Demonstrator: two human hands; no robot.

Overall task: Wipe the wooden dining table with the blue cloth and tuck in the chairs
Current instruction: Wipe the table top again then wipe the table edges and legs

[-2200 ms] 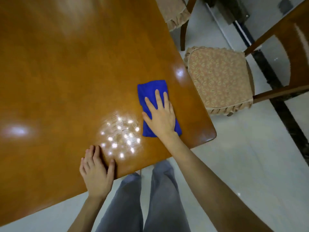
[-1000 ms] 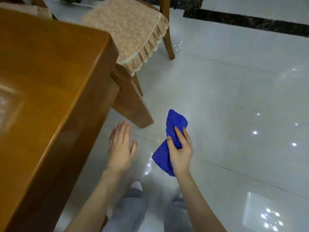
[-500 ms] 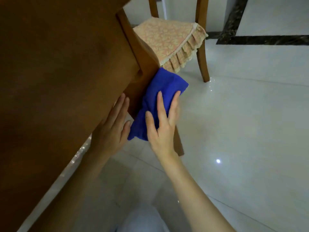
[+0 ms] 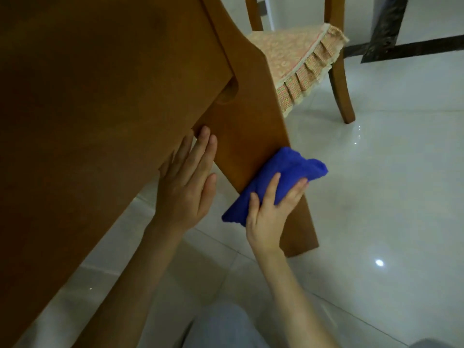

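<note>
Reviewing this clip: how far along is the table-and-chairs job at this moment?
Done: the tabletop wipe looks finished, since the cloth has left the top and come down to the table leg. In hand: the right hand presses the cloth against that leg, and the left hand lies flat against the table beside it. Left: the chair behind the leg has its seat out, not tucked in.

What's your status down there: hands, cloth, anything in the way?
Left hand flat against brown wooden dining table. Right hand presses bunched blue cloth against table leg. Wooden chair with frilled cushion stands behind leg, apart from cloth.
</note>
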